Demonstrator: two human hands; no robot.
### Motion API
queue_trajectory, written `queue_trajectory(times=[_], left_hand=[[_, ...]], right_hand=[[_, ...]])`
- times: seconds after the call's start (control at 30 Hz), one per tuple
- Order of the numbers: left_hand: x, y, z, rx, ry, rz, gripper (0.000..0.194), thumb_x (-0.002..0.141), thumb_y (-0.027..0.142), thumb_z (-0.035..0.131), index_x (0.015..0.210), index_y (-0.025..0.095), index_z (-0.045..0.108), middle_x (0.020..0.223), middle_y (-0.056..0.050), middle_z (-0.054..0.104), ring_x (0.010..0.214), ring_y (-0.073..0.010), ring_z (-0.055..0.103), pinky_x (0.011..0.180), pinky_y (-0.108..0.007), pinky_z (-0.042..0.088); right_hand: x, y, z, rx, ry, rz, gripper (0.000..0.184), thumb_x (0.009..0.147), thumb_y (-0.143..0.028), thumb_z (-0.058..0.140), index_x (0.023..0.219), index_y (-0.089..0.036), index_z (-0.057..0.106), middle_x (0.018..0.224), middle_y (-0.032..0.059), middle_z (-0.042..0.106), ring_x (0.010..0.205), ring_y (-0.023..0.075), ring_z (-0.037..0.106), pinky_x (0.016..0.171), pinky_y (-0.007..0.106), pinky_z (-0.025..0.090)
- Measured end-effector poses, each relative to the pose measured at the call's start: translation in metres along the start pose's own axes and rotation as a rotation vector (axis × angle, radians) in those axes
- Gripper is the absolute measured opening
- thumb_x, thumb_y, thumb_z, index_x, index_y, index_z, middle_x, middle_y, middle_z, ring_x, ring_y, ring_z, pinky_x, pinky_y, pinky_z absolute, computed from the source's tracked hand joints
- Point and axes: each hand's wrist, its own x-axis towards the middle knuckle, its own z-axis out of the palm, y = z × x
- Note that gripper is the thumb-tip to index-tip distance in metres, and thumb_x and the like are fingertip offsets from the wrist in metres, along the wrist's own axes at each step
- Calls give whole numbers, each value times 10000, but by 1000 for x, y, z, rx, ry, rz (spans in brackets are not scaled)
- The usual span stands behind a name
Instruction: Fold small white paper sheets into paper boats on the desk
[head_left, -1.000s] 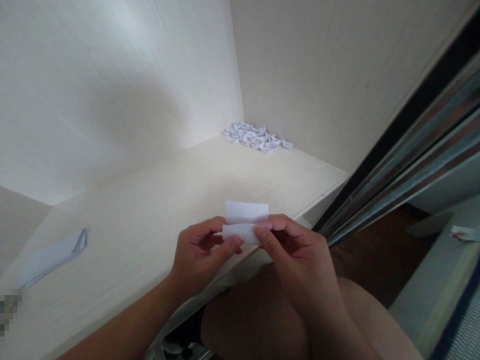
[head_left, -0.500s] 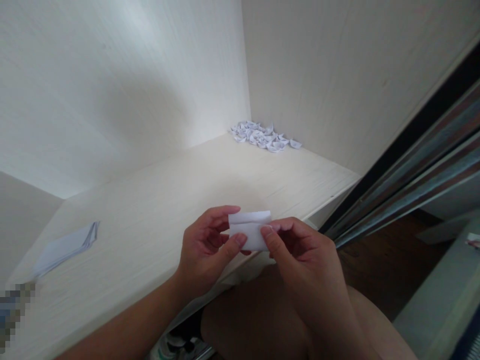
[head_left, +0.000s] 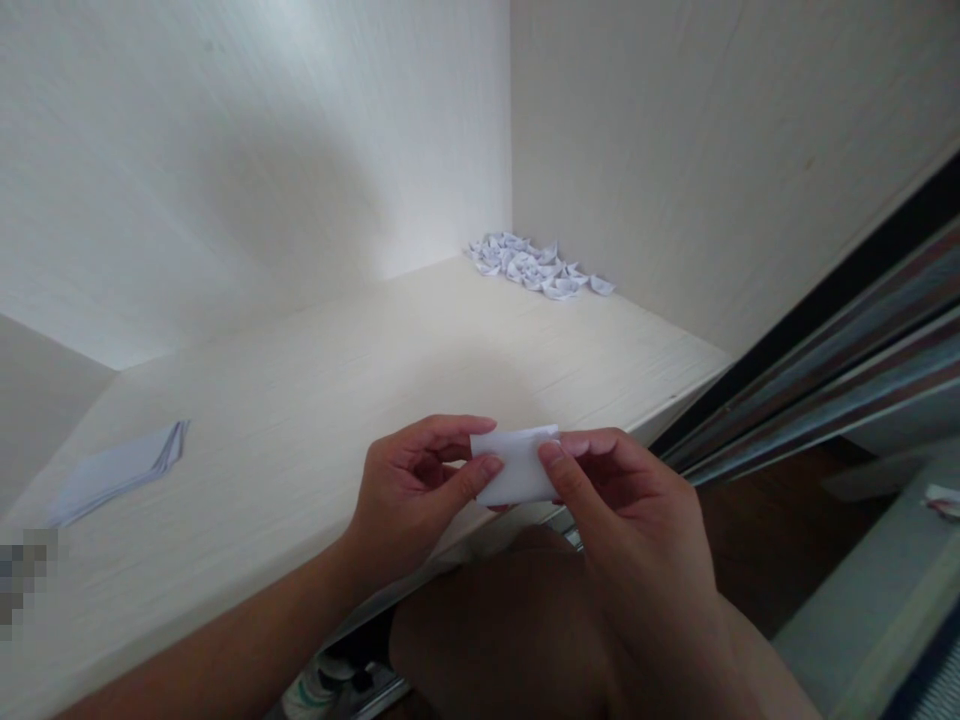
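Note:
A small folded piece of white paper (head_left: 516, 470) is held up between both hands, just over the front edge of the pale shelf. My left hand (head_left: 427, 475) pinches its left end, thumb on the near face. At the right end, my right hand (head_left: 622, 500) grips it with the thumb in front and the fingers behind. The paper's upper edge shows two layers lying close together. The fingertips behind the paper are partly hidden.
A heap of small folded paper boats (head_left: 532, 265) lies in the shelf's back right corner. On the left rests a stack of white paper sheets (head_left: 120, 470). Pale panels enclose the shelf (head_left: 300, 390); a dark-edged frame (head_left: 832, 260) runs along the right.
The paper's upper flap has come down level with the front layer, so the step between them is nearly gone. Both hands sit slightly farther right in the view, which has shifted a little.

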Motion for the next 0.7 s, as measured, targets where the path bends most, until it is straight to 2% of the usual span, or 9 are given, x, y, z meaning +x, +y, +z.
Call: queue_trajectory(times=[0.2,0.43,0.57,0.7], left_hand=[[-1,0,0,-16,2,-63,262,750,-2,795,918,197,819,717,23,812,572,-117,765,541,-115,622],[0,1,0,37,14,-52,211,741,44,820,892,190,828,683,3,802,551,-139,758,495,-133,611],[0,-1,-2,80,6,-56,191,746,85,831,903,193,833,676,-8,799,544,-151,752,487,-164,618],[-1,-2,-4,97,-4,-66,174,752,111,836,905,195,838,676,-19,798,537,-144,740,492,-167,613]], right_hand=[[2,-1,-1,-5,19,-53,163,846,-332,797,937,-242,695,827,1,734,710,140,682,608,240,548],[2,-6,-8,-94,-56,-106,152,868,-288,769,1016,-257,762,834,9,751,709,144,700,619,248,569],[2,-10,-12,-160,-91,-151,209,883,-253,754,1089,-283,774,796,-5,738,682,137,686,591,239,552],[4,-10,-18,-235,-143,-232,161,903,-231,740,1041,-295,791,874,4,770,744,139,706,665,250,566]])
